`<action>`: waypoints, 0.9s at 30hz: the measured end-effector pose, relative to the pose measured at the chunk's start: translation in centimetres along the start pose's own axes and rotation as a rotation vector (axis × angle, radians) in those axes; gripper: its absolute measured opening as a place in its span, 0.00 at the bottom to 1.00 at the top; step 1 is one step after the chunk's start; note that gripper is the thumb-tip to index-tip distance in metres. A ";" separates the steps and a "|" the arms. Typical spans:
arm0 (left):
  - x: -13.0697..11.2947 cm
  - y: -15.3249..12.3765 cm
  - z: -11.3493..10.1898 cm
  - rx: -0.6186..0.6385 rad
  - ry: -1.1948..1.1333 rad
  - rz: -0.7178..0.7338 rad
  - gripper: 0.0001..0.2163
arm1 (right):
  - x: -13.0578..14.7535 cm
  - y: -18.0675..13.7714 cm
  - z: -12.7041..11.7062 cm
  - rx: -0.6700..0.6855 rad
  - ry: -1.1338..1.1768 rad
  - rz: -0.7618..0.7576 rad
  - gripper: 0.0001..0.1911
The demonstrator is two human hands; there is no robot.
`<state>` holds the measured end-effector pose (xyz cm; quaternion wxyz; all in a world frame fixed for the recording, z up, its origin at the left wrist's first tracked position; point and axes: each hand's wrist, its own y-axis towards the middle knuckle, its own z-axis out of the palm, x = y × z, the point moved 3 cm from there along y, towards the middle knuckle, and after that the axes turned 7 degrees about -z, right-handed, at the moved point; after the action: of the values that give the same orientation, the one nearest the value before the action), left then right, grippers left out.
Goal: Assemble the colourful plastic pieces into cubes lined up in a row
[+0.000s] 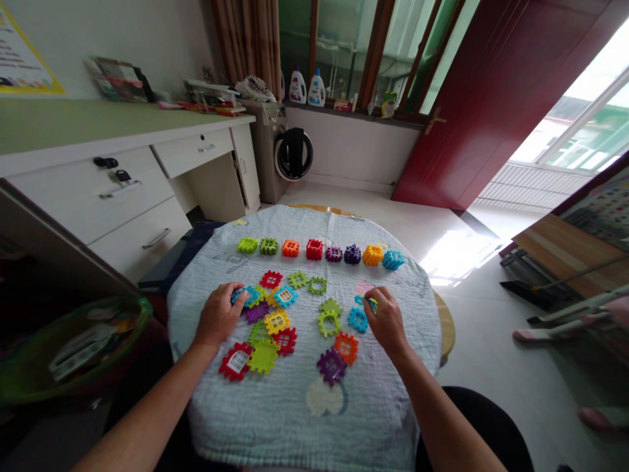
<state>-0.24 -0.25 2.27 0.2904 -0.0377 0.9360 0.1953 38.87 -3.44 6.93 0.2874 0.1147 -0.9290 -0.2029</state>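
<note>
A round table under a pale blue quilted cloth [304, 419] carries several flat, toothed plastic tiles in mixed colours. My left hand [219, 314] rests on the left heap, fingers on a blue tile [244, 295]. My right hand [386, 319] pinches a small blue tile [365, 301] at the right side of the scatter. A row of several assembled cubes runs along the far edge, from a green cube [247, 245] to a blue cube [392, 259]. Loose tiles lie between my hands, among them a purple tile [331, 365] and an orange tile [346, 347].
A white desk with drawers [122, 190] stands at the left, a green basket [63, 347] below it. A small washing machine [282, 154] sits at the back wall. A red door [491, 98] stands open at the right; a person's feet [599, 416] show at the far right.
</note>
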 end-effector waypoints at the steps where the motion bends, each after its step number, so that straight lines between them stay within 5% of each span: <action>1: 0.0 0.0 0.0 0.002 -0.001 0.000 0.17 | 0.4 -0.3 0.1 0.067 -0.031 -0.038 0.06; 6: -0.1 0.1 0.0 0.020 -0.005 -0.010 0.18 | 0.7 -2.0 1.1 0.348 -0.103 -0.114 0.08; 15: -0.1 0.1 0.0 0.014 0.009 0.004 0.18 | -1.0 -1.3 1.5 0.344 -0.125 0.011 0.16; 27: -0.3 0.0 -0.2 0.014 0.006 0.004 0.19 | -0.4 -1.3 0.9 0.387 -0.114 -0.007 0.20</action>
<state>-0.06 -0.30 2.58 0.2874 -0.0344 0.9383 0.1893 38.80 -4.14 5.47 0.2062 0.1592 -0.9651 -0.0277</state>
